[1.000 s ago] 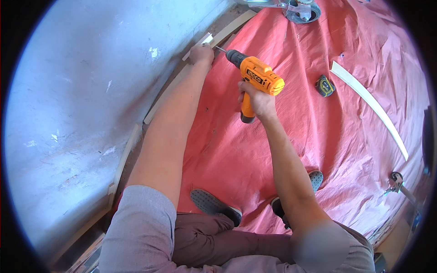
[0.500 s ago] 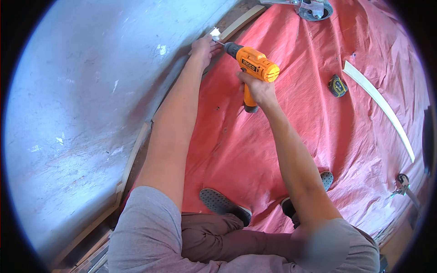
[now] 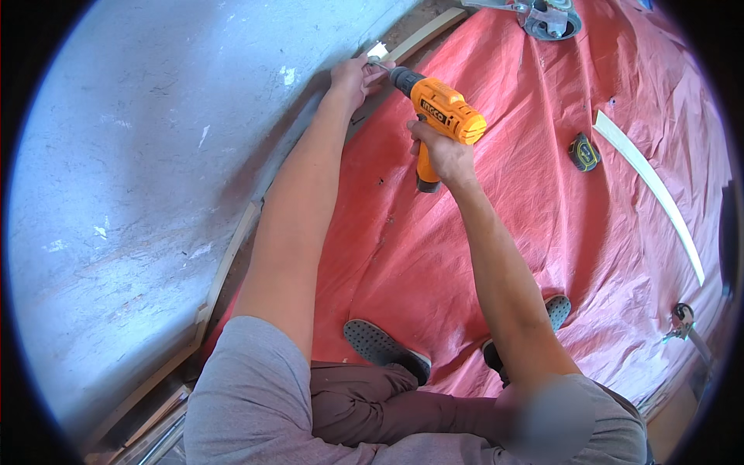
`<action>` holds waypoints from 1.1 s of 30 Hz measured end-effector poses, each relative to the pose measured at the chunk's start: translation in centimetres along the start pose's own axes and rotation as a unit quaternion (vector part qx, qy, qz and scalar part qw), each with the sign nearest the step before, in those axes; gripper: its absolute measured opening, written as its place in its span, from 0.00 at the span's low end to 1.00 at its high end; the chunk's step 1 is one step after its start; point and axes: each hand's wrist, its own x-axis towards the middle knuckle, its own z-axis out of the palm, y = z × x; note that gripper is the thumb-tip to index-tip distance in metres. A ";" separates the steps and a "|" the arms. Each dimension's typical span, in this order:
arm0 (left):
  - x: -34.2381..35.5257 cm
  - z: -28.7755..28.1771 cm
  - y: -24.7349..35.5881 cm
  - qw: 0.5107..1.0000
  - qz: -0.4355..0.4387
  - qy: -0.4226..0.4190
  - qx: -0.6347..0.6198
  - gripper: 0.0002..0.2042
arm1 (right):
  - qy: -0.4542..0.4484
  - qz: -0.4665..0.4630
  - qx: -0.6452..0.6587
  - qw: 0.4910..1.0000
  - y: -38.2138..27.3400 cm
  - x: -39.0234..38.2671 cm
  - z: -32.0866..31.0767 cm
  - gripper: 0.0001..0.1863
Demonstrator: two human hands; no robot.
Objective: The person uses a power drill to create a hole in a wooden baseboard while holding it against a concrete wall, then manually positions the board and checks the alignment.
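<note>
My right hand (image 3: 446,151) grips an orange and black cordless drill (image 3: 449,112), its bit pointing up and left toward the base of a pale blue-grey wall (image 3: 139,170). My left hand (image 3: 353,81) is at the wall base beside the bit tip, fingers bent around something small that I cannot make out. A small white piece (image 3: 377,49) shows just beyond those fingers, beside a pale wooden strip (image 3: 426,29) running along the wall.
A red sheet (image 3: 527,217) covers the floor under my feet. On it lie a yellow-black tape measure (image 3: 584,153) and a long white strip (image 3: 643,174). A caster wheel on a metal frame (image 3: 550,19) is at top. A metal tool (image 3: 682,318), unclear in kind, is at lower right.
My left hand has shifted up and right, with its fingers now around the bit tip, covering more of the white piece. The drill has risen slightly and stays in my right hand.
</note>
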 end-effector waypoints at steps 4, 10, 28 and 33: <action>0.0 0.0 0.0 1.000 0.005 -0.002 0.004 0.14 | -0.002 0.013 -0.004 1.000 0.6 0.1 0.2 0.09; 0.0 0.2 0.0 1.000 -0.002 0.011 0.015 0.13 | 0.004 0.009 0.012 1.000 0.6 0.0 0.5 0.08; 2.4 0.3 -7.0 0.977 0.183 0.002 0.112 0.16 | 0.023 0.041 0.220 0.974 3.3 -1.9 -1.1 0.19; 3.8 -1.2 -7.1 0.924 0.308 0.032 0.224 0.17 | 0.021 0.038 0.211 0.977 3.2 -1.5 0.0 0.15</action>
